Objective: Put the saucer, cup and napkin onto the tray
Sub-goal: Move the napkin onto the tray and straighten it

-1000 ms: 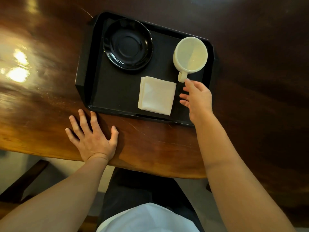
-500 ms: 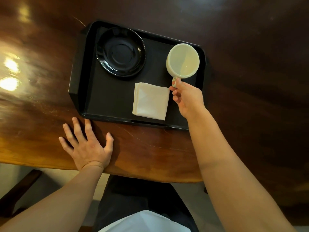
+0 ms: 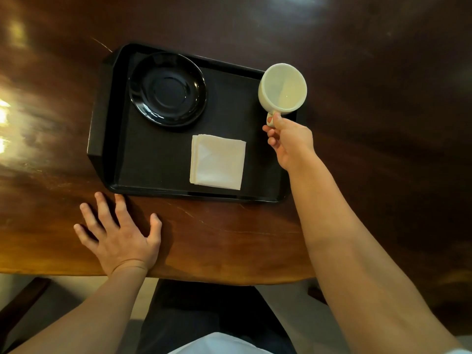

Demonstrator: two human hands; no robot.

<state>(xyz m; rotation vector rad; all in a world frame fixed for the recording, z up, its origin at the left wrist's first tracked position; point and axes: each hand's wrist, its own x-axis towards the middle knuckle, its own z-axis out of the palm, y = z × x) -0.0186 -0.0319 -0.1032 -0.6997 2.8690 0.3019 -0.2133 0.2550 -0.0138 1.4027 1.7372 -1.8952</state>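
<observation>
Since a second ago the right hand (image 3: 290, 143) has closed on the white cup's (image 3: 282, 88) handle, and the cup now seems lifted, overhanging the black tray's (image 3: 102, 129) rim at 2 o'clock. Thumb and fingers pinch the handle, which points toward 6 o'clock, back at the wrist. The black saucer (image 3: 167, 89) sits on the tray at 11 o'clock, the folded white napkin (image 3: 217, 162) at 5 o'clock. The left hand (image 3: 118, 236) lies spread flat on the wooden worktop (image 3: 217, 241), farther from the cup.
</observation>
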